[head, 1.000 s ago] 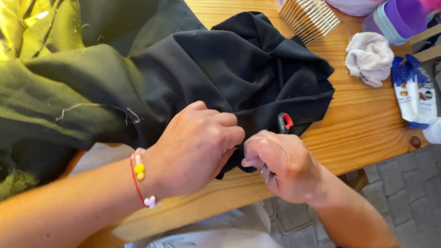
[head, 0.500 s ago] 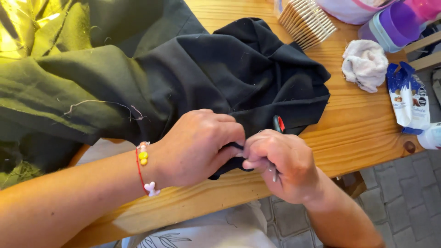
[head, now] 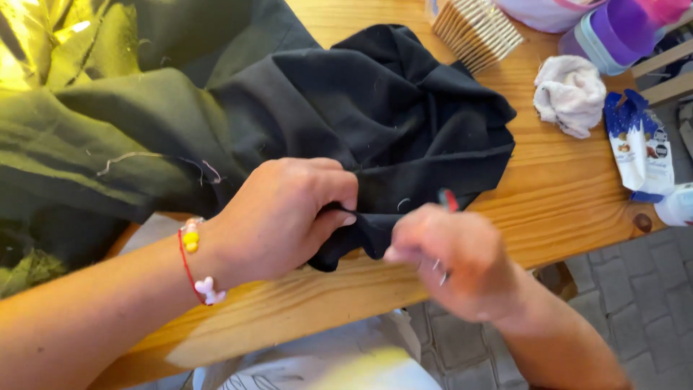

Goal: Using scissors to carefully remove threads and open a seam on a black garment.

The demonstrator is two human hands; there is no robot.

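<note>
My left hand (head: 281, 217) is closed on the near edge of a black cloth (head: 390, 108) that lies bunched on a wooden table (head: 577, 188). A red string bracelet (head: 191, 260) with beads is on that wrist. My right hand (head: 455, 260) is blurred, just right of the pinched edge, and grips a small thin tool with a red end (head: 447, 198) sticking up above the fingers. The black cloth runs left into a dark green cloth (head: 86, 130) with a loose pale thread (head: 144, 155) on it.
At the back right of the table are a stack of thin wooden pieces (head: 476, 25), a crumpled white cloth (head: 570, 94), a blue and white packet (head: 639, 144) and a purple container (head: 613, 32). Grey paving (head: 635, 303) shows beyond the table's near edge.
My right hand has pulled slightly right and away from my left hand and is now blurred with motion. My left hand keeps its hold on the black cloth.
</note>
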